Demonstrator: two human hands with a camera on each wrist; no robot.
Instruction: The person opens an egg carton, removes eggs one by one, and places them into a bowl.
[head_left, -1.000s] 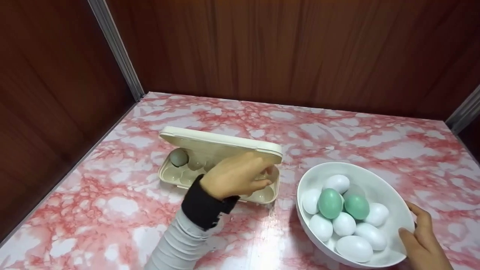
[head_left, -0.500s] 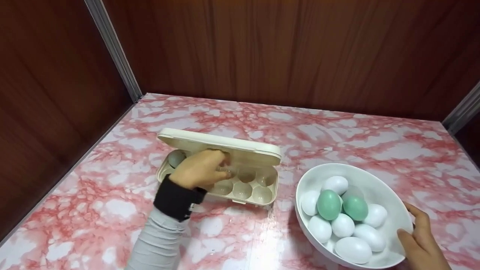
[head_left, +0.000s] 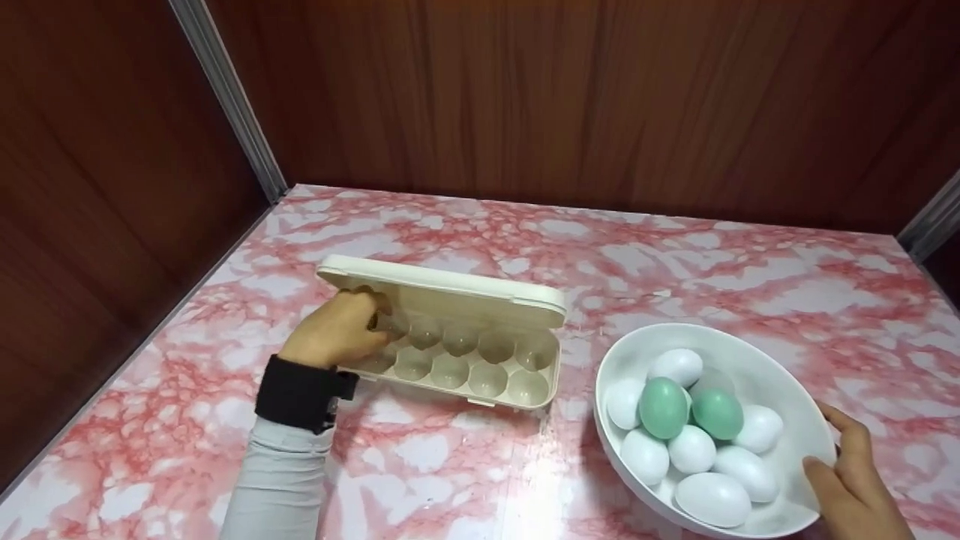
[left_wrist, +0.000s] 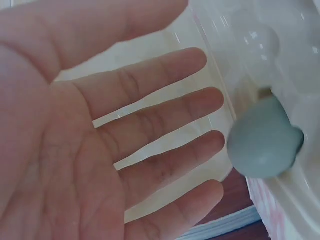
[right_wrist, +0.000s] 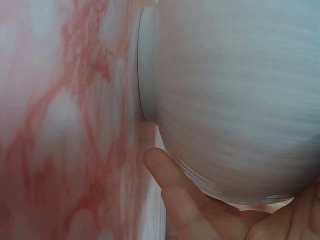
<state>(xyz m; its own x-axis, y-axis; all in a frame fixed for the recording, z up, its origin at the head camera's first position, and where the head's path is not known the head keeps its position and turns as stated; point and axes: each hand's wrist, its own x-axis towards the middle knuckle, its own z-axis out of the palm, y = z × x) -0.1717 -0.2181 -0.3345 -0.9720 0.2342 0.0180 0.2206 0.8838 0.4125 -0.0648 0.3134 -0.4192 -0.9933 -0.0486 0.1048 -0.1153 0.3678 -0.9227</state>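
Observation:
My left hand (head_left: 337, 330) reaches under the raised lid at the left end of a cream egg carton (head_left: 480, 394). In the left wrist view its fingers are straight and spread, with their tips close to a grey-green egg (left_wrist: 262, 140) in the carton. In the head view that egg is hidden behind the hand. My right hand (head_left: 855, 472) grips the right rim of a white bowl (head_left: 787, 390), thumb inside and fingers against the outer wall. Several white eggs (head_left: 712, 499) and two green eggs (head_left: 664, 409) lie in the bowl.
The carton's lid (head_left: 442, 277) leans partly open over the back row of cups. Carton and bowl stand apart on a red-and-white marbled table (head_left: 450, 480). Dark wood panels (head_left: 525, 105) rise at the back and left.
My left hand has moved leftward along the carton to the end with the grey-green egg, uncovering the cups on the right. The right hand has kept its hold on the bowl.

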